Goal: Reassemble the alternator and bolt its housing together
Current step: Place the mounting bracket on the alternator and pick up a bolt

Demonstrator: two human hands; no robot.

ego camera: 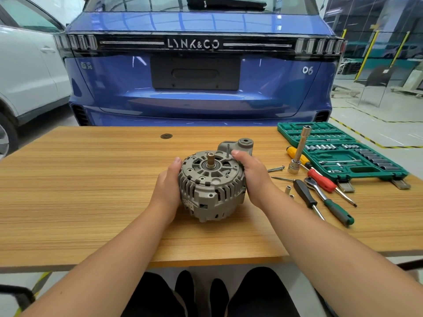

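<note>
The alternator (211, 186) sits mid-table (91, 179), shaft up. The left hand (168, 186) and right hand (249, 177) clasp its housing from either side, fingers curled round it. One bolt (228, 151) stands proud in its hole by the right thumb; another (275, 168) lies loose beside the right hand, near the ratchet (320, 191). Risks, as judged: the halves seat misaligned, so bolts cross-thread; a shifted grip could tip the standing bolt out; uneven tightening may bind the shaft.

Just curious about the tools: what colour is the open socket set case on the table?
The socket set case is green, seen in the head view, the only one.
</note>
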